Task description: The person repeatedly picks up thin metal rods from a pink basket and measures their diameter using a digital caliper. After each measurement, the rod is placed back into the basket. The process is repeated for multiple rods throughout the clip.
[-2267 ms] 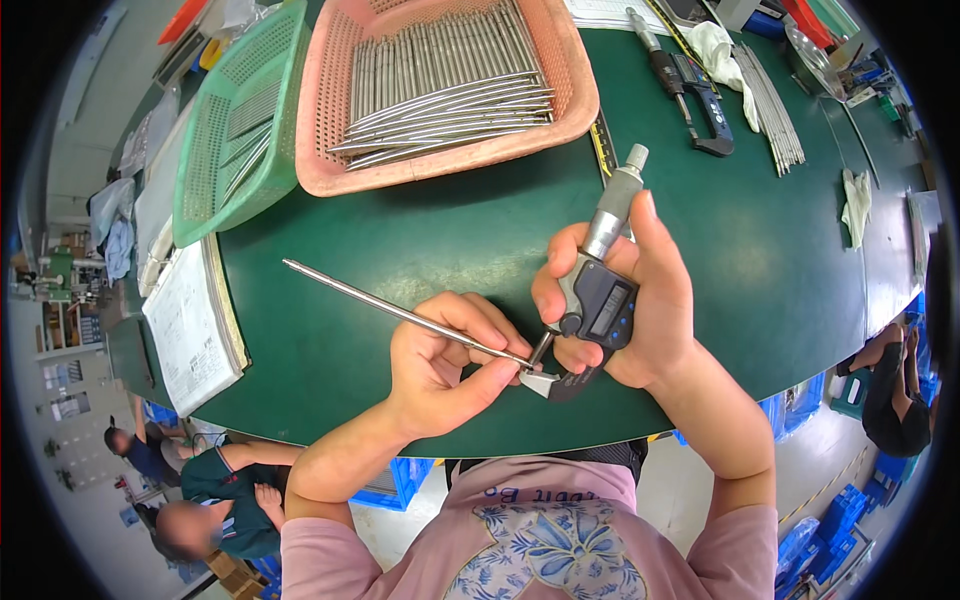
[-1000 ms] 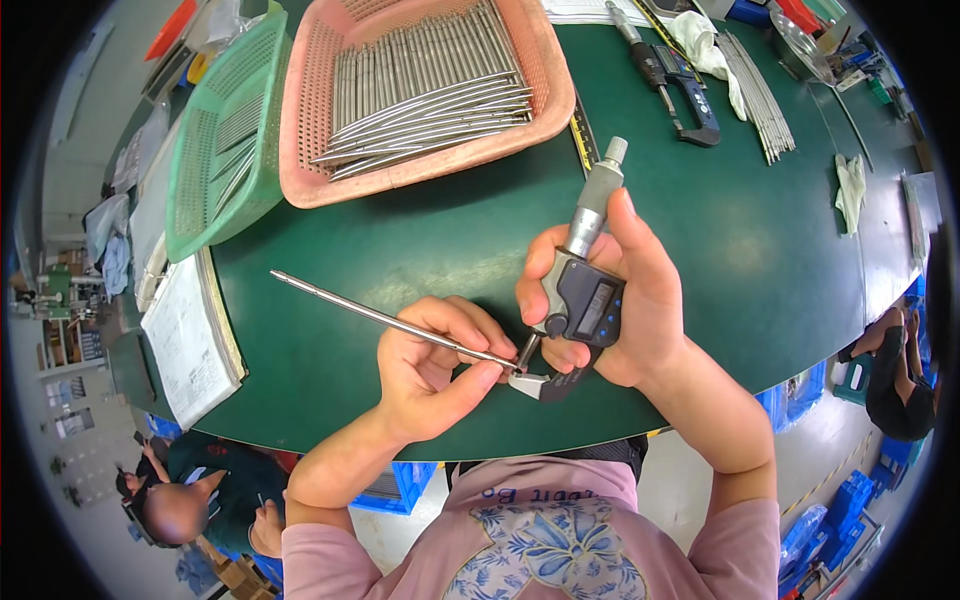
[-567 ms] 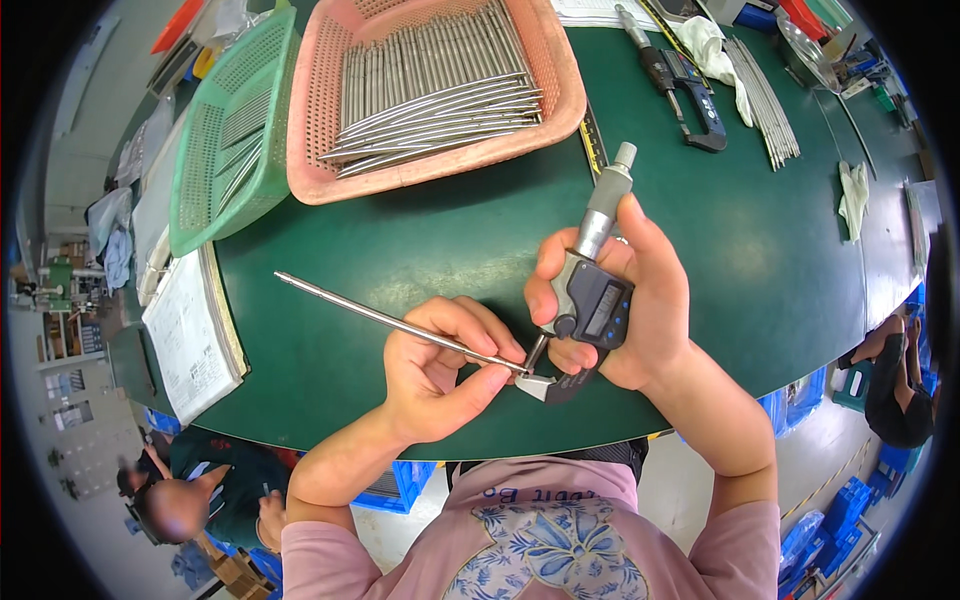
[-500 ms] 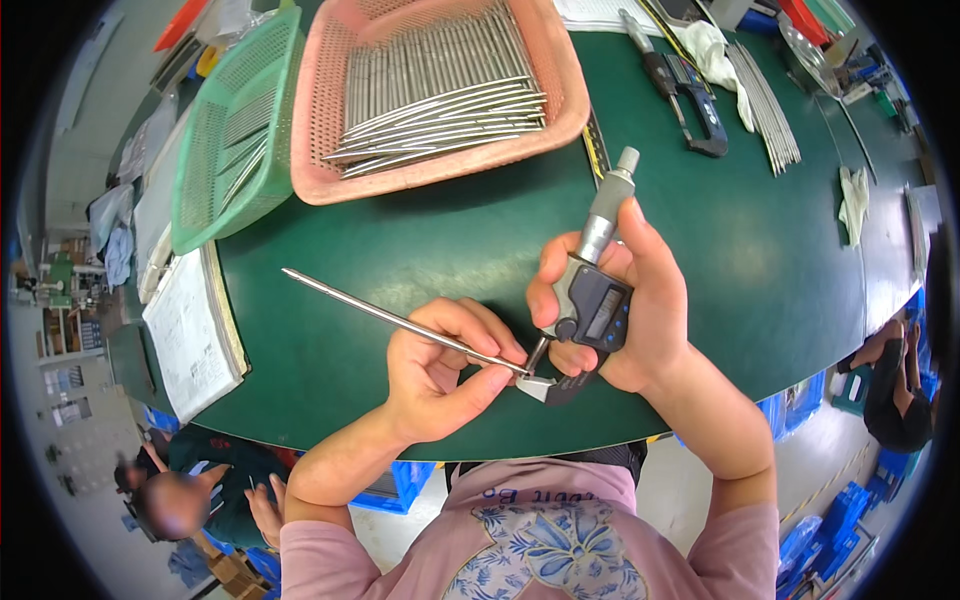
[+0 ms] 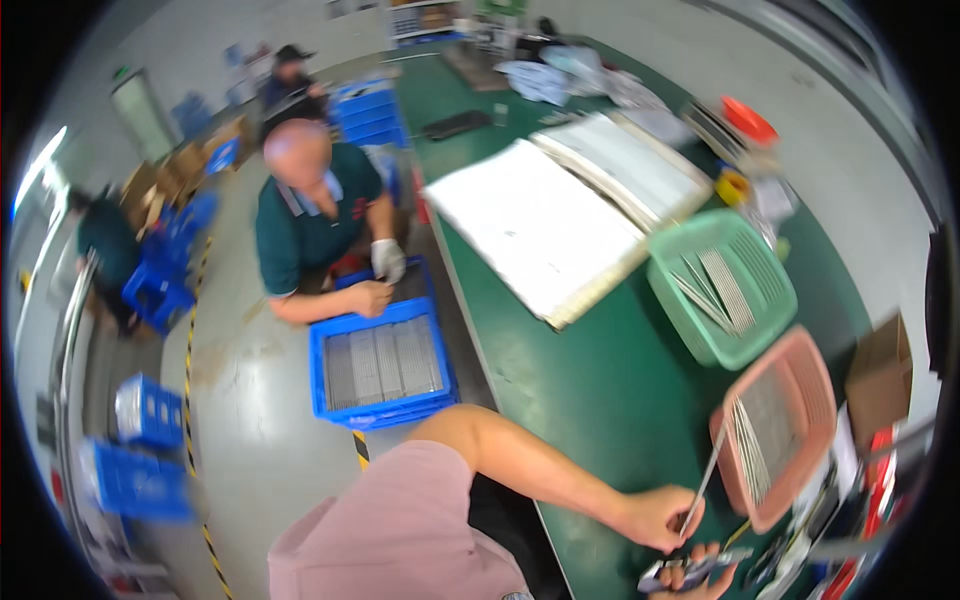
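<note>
My left hand [image 5: 660, 517] is closed around a thin metal rod [image 5: 708, 468], which points up beside the pink basket [image 5: 820, 385]. Just below it, near the lower edge of the view, my right hand [image 5: 708, 578] grips a micrometer [image 5: 655, 577]. Blur and the tilted view hide whether the rod's lower end touches the micrometer's jaws. Several metal rods [image 5: 748, 455] lie inside the pink basket. Beyond it stands a green basket [image 5: 690, 335] with more rods.
An open binder of papers [image 5: 540, 220] lies on the green table [image 5: 600, 400]. A co-worker in a dark green shirt [image 5: 290, 245] sits left of the table, hands over a blue crate [image 5: 325, 375] of rods. A cardboard box [image 5: 880, 370] stands at the right.
My view has swung left, bringing the co-worker and blue crate into sight and shifting my hands to the lower right. Both hands keep hold of the rod and micrometer.
</note>
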`<action>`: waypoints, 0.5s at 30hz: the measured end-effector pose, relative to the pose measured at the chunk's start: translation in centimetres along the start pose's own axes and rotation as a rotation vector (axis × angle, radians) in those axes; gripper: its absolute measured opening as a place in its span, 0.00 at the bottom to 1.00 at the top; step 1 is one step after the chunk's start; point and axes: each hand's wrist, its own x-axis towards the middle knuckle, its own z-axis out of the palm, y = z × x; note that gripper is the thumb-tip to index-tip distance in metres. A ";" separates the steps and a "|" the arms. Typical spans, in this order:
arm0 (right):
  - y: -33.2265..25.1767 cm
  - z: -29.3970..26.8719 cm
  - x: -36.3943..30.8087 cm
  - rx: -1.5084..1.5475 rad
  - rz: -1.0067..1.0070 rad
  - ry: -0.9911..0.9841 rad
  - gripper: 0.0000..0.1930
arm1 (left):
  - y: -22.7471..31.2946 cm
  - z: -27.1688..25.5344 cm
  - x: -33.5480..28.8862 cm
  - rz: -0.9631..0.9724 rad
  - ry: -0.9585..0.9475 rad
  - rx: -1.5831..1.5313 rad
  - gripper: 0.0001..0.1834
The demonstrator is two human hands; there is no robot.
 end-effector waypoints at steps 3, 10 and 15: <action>-0.4 -1.4 -0.4 -0.143 -0.031 -0.150 0.18 | -0.5 0.6 0.4 0.072 0.016 0.100 0.08; 0.8 -0.7 -1.0 -0.012 0.070 -0.189 0.16 | -0.4 -0.2 0.0 0.075 0.130 0.218 0.07; 1.0 -1.1 0.0 -0.111 -0.067 -0.007 0.17 | -0.1 -1.1 1.0 0.052 0.005 0.214 0.06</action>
